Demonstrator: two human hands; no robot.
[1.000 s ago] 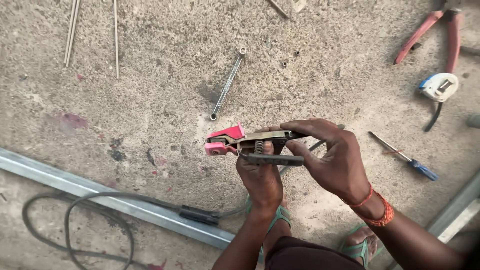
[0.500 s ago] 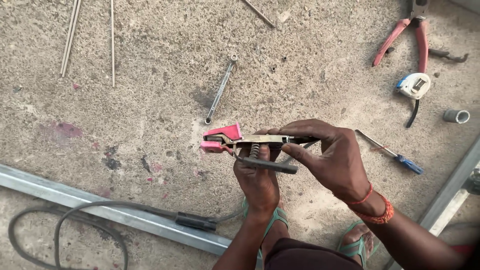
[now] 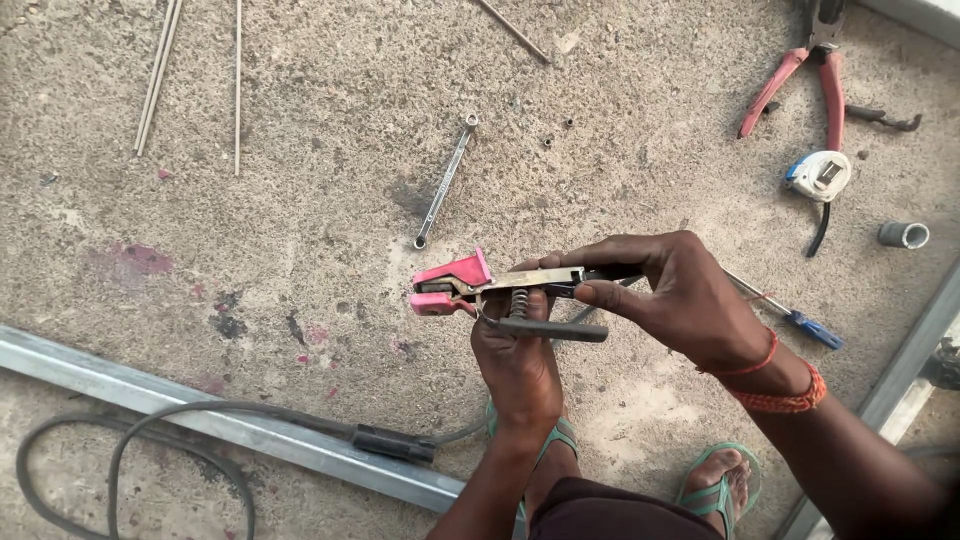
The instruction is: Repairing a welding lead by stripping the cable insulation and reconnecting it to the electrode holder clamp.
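Pink-jawed spring clamp tool [image 3: 500, 292] was held above the concrete floor [image 3: 300, 200]. Left hand [image 3: 517, 365] gripped it from below, fingers curled; right hand [image 3: 680, 300] pinched its handle end. A wrench [image 3: 445, 182] lay just beyond.

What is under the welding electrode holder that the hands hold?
Under the electrode holder is the left hand, then the concrete floor. The right hand covers its rear handle.
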